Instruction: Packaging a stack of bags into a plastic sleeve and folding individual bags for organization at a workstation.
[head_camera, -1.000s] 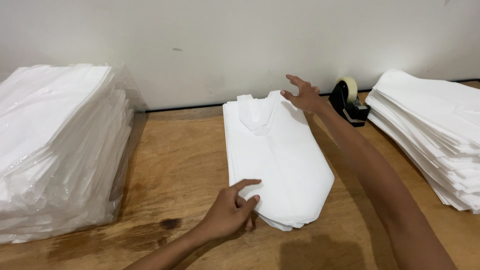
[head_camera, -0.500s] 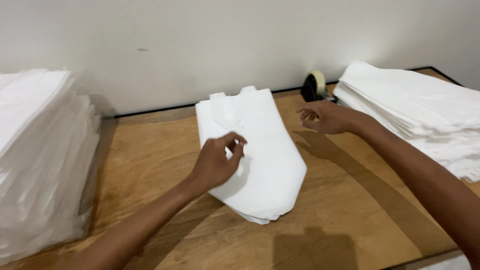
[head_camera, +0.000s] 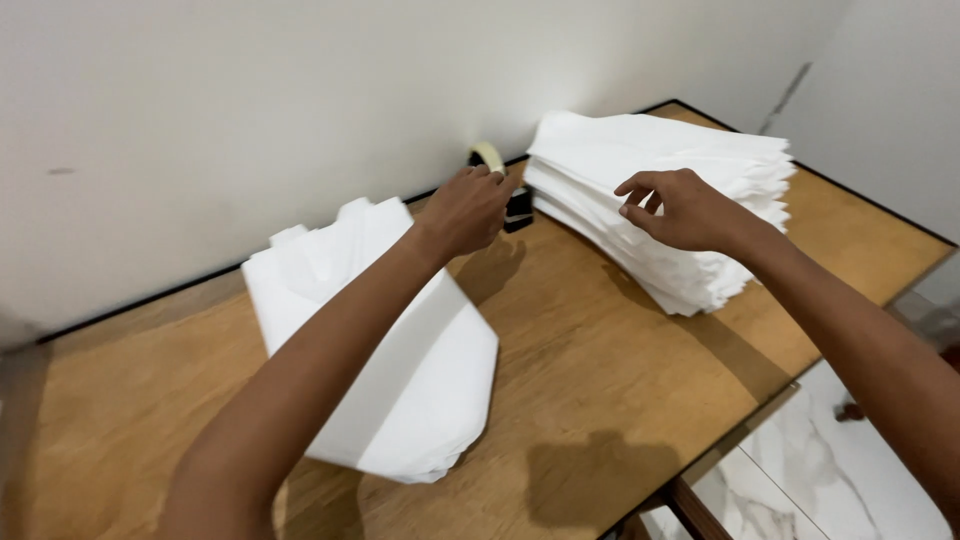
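With the left hand (head_camera: 470, 208) reaching across to the tape dispenser (head_camera: 508, 190) by the wall, its fingers curl loosely at the roll; I can't tell if they've closed on it. Right hand (head_camera: 680, 208) hovers over the stack of white bags (head_camera: 660, 190) at the table's far corner, fingers spread, holding nothing. Risks: the left forearm passes right over the folded bag pile (head_camera: 390, 350) and could drag it askew; the stack sits near the table (head_camera: 600, 370) edge, so a careless pull could fan sheets off.
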